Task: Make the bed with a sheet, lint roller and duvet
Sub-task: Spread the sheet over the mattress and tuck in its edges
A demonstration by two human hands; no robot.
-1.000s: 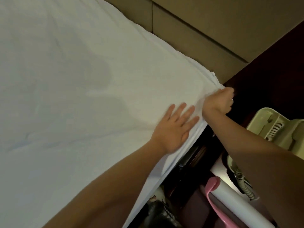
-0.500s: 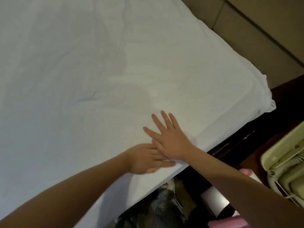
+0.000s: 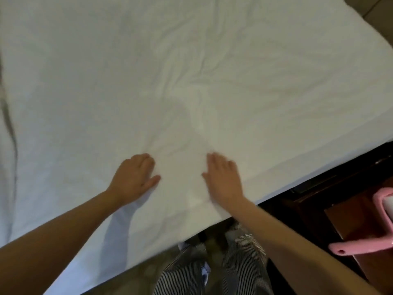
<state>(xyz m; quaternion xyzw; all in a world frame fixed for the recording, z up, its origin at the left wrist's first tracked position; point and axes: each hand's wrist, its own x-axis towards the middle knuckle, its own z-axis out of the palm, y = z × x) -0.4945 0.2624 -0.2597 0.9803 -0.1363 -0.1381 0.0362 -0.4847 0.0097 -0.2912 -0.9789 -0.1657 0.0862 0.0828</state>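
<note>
Head view, white sheet (image 3: 191, 71) spread wide, creased mid, left hand (image 3: 134, 179) and right hand (image 3: 223, 179) flat on it near front edge, fingers released, pink lint roller (image 3: 361, 248) on desk (image 3: 344, 222) at right
</note>
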